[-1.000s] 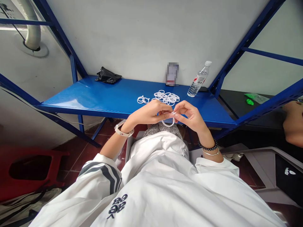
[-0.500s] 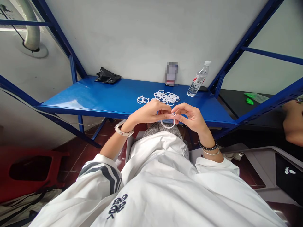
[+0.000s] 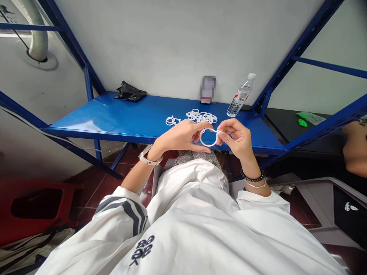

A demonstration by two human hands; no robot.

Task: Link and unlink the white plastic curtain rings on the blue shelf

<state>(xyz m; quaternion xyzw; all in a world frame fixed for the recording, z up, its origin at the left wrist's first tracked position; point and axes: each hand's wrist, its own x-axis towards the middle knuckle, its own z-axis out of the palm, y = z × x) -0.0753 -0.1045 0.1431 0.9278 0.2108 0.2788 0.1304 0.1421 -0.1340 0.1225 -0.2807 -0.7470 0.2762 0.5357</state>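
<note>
Just above the table's front edge, a round white plastic ring (image 3: 208, 146) is held upright with a narrow end at its upper right. The thumb and index finger of my right hand (image 3: 236, 138) pinch that end. My left hand (image 3: 183, 135) is at the ring's left side, thumb stretched out below and index finger along the top. Its other fingers are curled by the ring's left edge; whether they touch it is hard to tell. Behind my hands, a pile of similar white rings (image 3: 202, 116) lies on the blue table (image 3: 137, 118), with a few linked rings (image 3: 172, 120) to its left.
A water bottle (image 3: 240, 97) stands at the table's back right, beside a dark flat object (image 3: 246, 108). A blurred-out phone-like object (image 3: 208, 89) leans on the wall. A black plastic bag (image 3: 130, 92) lies back left. Another person's arm (image 3: 355, 149) shows at far right.
The ring has moved up and slightly right, and its narrow end has turned toward my right hand. My left thumb has come away from it, and my right hand has shifted a little right.
</note>
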